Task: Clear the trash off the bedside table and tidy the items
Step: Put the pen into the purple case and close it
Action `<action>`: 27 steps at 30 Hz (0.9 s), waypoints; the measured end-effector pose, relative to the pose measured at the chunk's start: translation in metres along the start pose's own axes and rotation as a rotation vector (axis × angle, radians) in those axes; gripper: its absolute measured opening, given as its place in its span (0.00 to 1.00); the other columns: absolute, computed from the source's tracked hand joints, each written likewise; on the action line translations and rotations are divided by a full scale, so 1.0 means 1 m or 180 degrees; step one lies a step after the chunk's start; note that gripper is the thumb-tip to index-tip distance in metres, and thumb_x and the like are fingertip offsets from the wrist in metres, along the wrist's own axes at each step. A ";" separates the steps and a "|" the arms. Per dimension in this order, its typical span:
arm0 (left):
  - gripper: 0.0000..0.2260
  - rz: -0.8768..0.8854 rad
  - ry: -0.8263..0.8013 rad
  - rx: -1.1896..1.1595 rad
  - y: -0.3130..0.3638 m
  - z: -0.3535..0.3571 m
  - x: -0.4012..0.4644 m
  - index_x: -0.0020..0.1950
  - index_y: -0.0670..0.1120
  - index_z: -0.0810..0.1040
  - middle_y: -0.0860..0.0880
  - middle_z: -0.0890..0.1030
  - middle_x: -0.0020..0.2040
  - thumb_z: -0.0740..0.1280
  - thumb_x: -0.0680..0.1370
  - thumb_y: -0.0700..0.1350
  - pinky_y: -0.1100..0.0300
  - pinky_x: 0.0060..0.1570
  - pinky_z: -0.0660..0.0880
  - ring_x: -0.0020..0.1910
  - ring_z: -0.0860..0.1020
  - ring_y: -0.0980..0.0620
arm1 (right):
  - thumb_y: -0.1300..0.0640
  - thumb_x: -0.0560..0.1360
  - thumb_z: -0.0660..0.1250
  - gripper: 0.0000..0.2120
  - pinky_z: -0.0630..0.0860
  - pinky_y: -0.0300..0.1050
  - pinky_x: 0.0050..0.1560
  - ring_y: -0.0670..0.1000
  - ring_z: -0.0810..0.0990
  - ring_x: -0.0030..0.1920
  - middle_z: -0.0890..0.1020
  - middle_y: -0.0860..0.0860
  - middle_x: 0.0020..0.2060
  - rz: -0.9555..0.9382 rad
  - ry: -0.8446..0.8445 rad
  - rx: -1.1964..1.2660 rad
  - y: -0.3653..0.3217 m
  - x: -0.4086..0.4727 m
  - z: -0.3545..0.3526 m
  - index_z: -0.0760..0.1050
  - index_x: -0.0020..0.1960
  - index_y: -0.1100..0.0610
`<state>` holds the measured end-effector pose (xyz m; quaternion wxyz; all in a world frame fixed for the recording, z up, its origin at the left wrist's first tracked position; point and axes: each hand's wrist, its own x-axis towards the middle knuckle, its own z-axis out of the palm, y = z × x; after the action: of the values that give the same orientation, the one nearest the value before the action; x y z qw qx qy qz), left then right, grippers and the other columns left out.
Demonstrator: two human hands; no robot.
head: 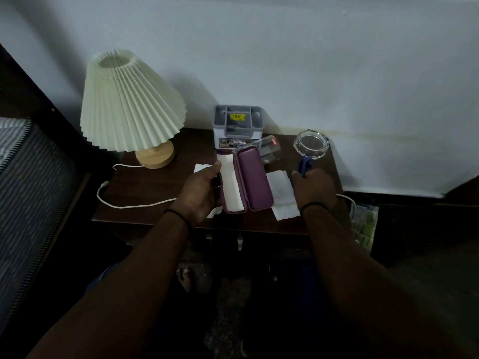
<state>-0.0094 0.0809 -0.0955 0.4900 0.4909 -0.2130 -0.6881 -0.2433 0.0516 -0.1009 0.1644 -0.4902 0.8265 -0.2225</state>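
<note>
A purple hinged case (252, 181) lies open over the middle of the dark wooden bedside table (155, 187), white lining showing in its left half. My left hand (199, 193) grips the case's left edge. My right hand (313, 189) is closed on a blue object (303, 164), perhaps folded glasses, just below a clear glass dish (311, 145). A white tissue (282, 195) lies between the case and my right hand. Another white paper (202, 167) peeks out behind my left hand. A clear plastic wrapper with a red label (269, 150) lies behind the case.
A lamp with a pleated cream shade (129, 102) and wooden base stands at the table's back left, its white cord (124, 203) looping over the left edge. A grey organiser box (238, 125) stands against the wall. A bed (26, 182) is at the left.
</note>
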 end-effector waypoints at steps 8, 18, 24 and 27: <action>0.16 0.0014 -0.0025 -0.0005 -0.002 0.002 0.011 0.65 0.44 0.77 0.46 0.83 0.50 0.63 0.82 0.50 0.52 0.43 0.81 0.47 0.82 0.48 | 0.51 0.75 0.67 0.14 0.73 0.47 0.45 0.61 0.82 0.54 0.83 0.59 0.52 0.0219 0.0025 -0.0023 0.003 0.011 0.008 0.81 0.54 0.60; 0.16 0.0014 -0.0092 -0.0315 0.002 0.003 0.006 0.66 0.43 0.76 0.42 0.80 0.59 0.61 0.82 0.49 0.44 0.61 0.74 0.57 0.78 0.44 | 0.52 0.75 0.68 0.10 0.69 0.42 0.38 0.52 0.79 0.38 0.80 0.50 0.34 -0.0826 0.0953 0.1012 -0.040 -0.032 -0.030 0.80 0.39 0.56; 0.18 0.0104 -0.0094 -0.0632 0.009 0.000 0.001 0.66 0.42 0.76 0.43 0.81 0.53 0.60 0.82 0.51 0.43 0.66 0.70 0.53 0.79 0.44 | 0.51 0.74 0.69 0.07 0.77 0.44 0.39 0.48 0.80 0.36 0.83 0.49 0.36 -0.1893 0.0251 0.0948 -0.080 -0.090 -0.010 0.80 0.41 0.54; 0.17 0.0145 -0.0144 -0.0665 0.013 -0.001 -0.003 0.60 0.43 0.79 0.42 0.81 0.52 0.58 0.82 0.52 0.46 0.59 0.73 0.50 0.79 0.45 | 0.50 0.74 0.69 0.07 0.77 0.45 0.40 0.47 0.79 0.37 0.82 0.48 0.36 -0.2123 -0.0052 0.0786 -0.079 -0.099 0.006 0.80 0.42 0.53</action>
<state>-0.0020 0.0781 -0.0843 0.5491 0.4165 -0.1621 -0.7062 -0.1355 0.1042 -0.0591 0.1473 -0.7113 0.5865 -0.3583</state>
